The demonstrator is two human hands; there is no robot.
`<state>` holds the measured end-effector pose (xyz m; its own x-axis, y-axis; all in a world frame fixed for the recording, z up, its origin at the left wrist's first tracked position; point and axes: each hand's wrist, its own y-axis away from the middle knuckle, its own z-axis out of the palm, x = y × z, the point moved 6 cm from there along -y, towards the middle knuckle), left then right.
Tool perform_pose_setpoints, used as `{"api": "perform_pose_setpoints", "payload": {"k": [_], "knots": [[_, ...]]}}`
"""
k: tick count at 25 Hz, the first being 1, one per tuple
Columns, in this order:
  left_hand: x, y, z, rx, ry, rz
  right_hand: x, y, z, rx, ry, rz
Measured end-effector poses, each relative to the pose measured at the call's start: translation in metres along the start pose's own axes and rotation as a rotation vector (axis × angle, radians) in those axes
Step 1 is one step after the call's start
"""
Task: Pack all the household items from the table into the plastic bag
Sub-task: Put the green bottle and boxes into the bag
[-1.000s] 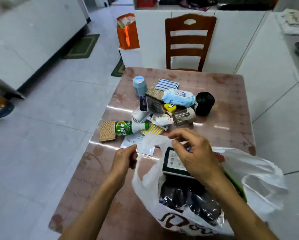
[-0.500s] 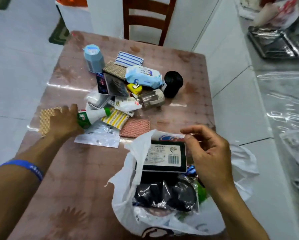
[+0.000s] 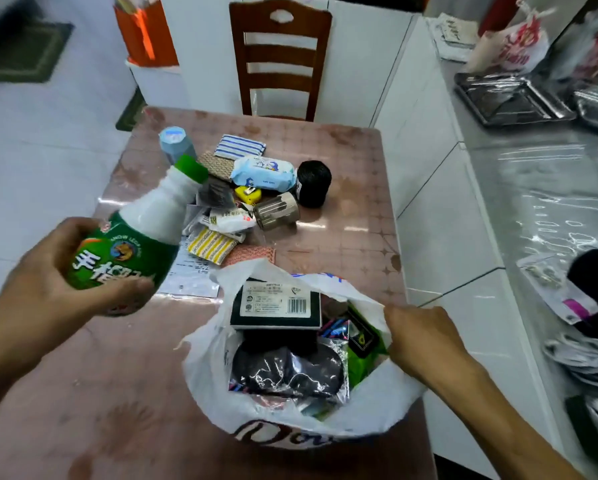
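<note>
The plastic bag [image 3: 290, 424] sits open at the near edge of the bench [image 3: 356, 237] — inside, a dark box [image 3: 275, 303] with a barcode label lies on top, a black foil-wrapped pack [image 3: 287, 372] below it, a green packet [image 3: 363, 344] at the right. The right hand [image 3: 425, 337] pinches the bag's right rim. The left hand [image 3: 48, 271] grips a green-and-white bottle [image 3: 141, 237], tilted, lifted left of the bag. Farther back lie a wipes pack [image 3: 263, 171], a black spool [image 3: 313, 183], a striped cloth [image 3: 239, 147] and a blue canister [image 3: 176, 142]. A wooden chair [image 3: 280, 60] stands at the far side — white tiled floor all around.
</note>
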<state>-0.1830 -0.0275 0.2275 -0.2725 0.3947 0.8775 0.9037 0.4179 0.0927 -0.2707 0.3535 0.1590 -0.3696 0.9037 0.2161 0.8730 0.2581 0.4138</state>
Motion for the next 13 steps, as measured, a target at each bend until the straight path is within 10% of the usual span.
{"api": "perform_pose_setpoints", "payload": {"k": [4, 7, 13], "knots": [[0.083, 0.037, 0.074, -0.268, -0.042, 0.161, 0.057, 0.014, -0.033, 0.414, -0.771, 0.16], [0.078, 0.048, 0.149, -0.458, -0.232, 0.246, 0.067, 0.026, -0.046, 0.403, -1.428, -0.052], [0.052, 0.045, 0.282, -0.649, -0.673, 0.573, 0.053, 0.044, -0.065, 0.441, -1.49, -0.355]]}}
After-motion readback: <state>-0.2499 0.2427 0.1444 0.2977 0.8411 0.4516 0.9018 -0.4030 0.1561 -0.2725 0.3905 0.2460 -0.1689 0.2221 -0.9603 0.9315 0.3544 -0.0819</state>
